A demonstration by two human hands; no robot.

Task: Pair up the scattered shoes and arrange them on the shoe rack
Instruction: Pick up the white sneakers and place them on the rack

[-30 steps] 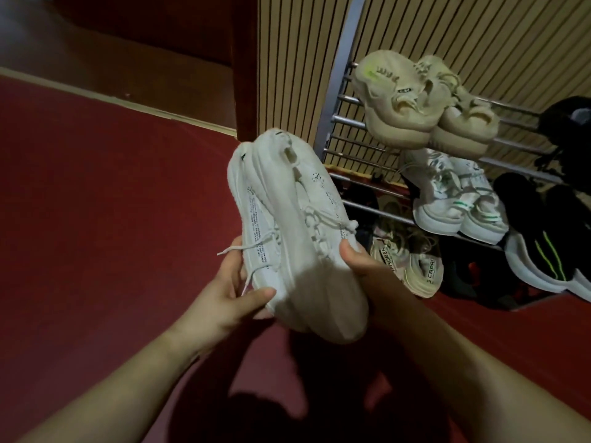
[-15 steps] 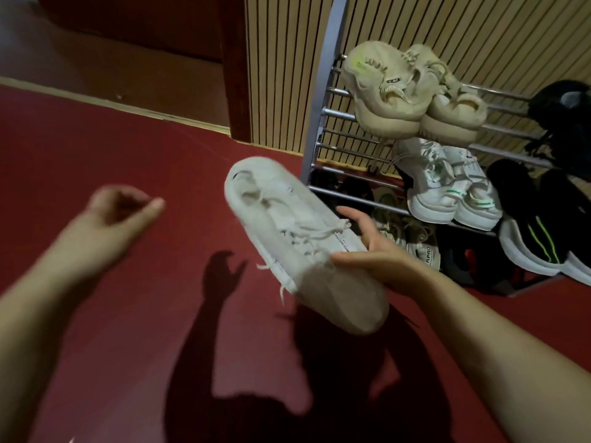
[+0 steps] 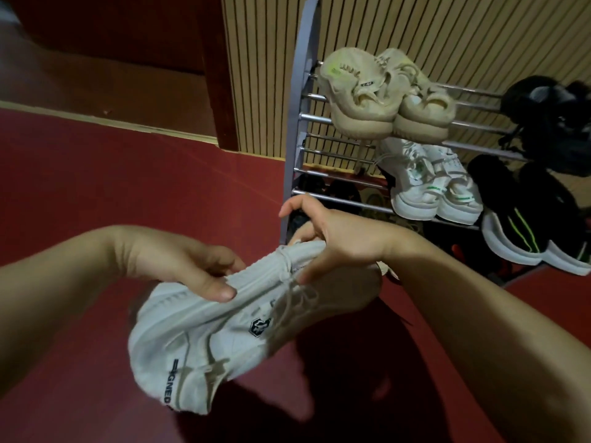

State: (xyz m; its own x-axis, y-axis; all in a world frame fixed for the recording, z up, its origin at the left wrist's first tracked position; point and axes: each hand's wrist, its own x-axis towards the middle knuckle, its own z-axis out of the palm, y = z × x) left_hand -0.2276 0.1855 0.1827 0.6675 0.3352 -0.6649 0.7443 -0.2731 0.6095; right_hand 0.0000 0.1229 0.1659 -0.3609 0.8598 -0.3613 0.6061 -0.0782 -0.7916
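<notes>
White sneakers point(image 3: 208, 340), probably both (blurred), held over floor point(image 3: 96, 187) beside shoe rack point(image 3: 297, 123). Left hand point(image 3: 192, 270) and right hand point(image 3: 335, 238) each curl round the uppers. Risk: loose laces point(image 3: 299, 294) snag a rail point(image 3: 335, 199), one shoe slips.

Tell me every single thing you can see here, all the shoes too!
white sneaker: at least one, maybe two pressed together (blurred), white, held up in front
beige sneakers: two, beige, top shelf, left end
white sneakers with green marks: two, white, shelf below the beige ones
black shoes with green stripes: two, black with white soles, lower right of the rack
dark shoes: count unclear, black, top shelf, right end
shoe rack: one, grey metal, against the beige slatted wall
floor: one, red, underneath
left hand: one, grips the white sneaker
right hand: one, grips the white sneaker by the laces
</notes>
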